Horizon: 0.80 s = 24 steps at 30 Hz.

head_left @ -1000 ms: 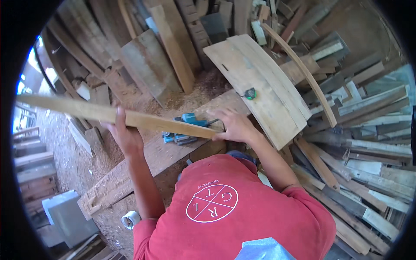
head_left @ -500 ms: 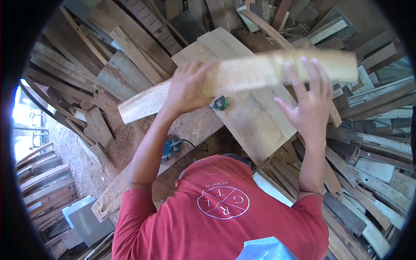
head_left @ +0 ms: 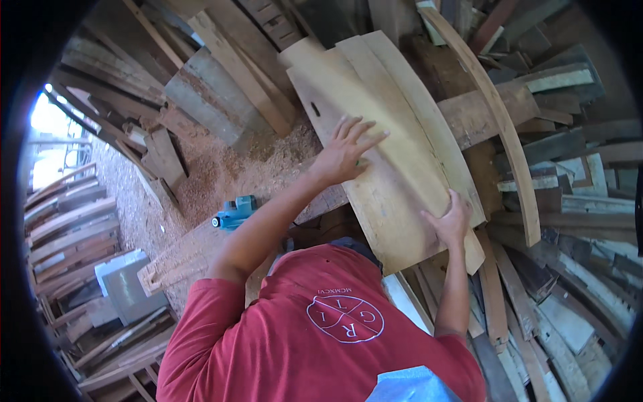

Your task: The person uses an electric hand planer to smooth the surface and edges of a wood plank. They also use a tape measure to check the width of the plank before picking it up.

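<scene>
A pale wooden plank, blurred by motion, lies slantwise over a wide wooden panel. Near the plank's lower right end, my right hand grips it, with the thumb on one side and the fingers toward the other. My left hand is open, fingers spread, above the panel by the plank's left edge; whether its fingertips touch the plank I cannot tell. A small green bit of the tape measure peeks out beside my left hand, which hides the remainder.
A blue power tool rests on the sawdust-covered bench at left. Upright boards lean at the far left. A curved wooden strip stands to the right, before piles of offcuts. A grey box sits lower left.
The plank has swung from crosswise in the air to slantwise over the panel. My left hand has let go and moved right; my right hand has come down onto the plank. The view has shifted.
</scene>
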Each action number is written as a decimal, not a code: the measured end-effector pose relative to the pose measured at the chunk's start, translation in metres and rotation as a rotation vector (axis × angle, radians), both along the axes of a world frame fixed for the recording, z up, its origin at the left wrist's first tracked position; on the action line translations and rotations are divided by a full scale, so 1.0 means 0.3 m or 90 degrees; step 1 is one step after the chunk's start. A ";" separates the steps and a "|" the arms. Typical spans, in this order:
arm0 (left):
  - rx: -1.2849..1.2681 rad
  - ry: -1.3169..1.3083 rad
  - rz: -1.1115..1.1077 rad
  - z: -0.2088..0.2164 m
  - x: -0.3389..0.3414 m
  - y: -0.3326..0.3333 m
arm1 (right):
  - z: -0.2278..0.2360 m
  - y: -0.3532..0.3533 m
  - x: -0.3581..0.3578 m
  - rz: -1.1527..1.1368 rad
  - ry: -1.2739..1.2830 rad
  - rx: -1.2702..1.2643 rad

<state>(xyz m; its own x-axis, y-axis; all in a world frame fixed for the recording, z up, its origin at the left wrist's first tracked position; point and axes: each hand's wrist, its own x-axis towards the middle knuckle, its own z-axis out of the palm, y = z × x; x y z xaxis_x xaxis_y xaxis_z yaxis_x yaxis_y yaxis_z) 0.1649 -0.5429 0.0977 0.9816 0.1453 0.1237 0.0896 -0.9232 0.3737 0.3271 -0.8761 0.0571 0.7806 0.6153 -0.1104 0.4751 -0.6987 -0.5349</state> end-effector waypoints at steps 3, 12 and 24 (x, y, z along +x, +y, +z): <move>-0.100 0.048 0.104 -0.163 -0.049 -0.036 | -0.031 -0.007 0.160 -0.088 -0.074 -0.061; -0.157 0.301 0.141 -0.385 -0.227 -0.051 | -0.175 0.127 0.692 -0.158 -0.137 -0.181; -0.159 0.283 0.168 -0.394 -0.266 -0.084 | -0.376 0.191 0.933 -0.216 0.041 -0.334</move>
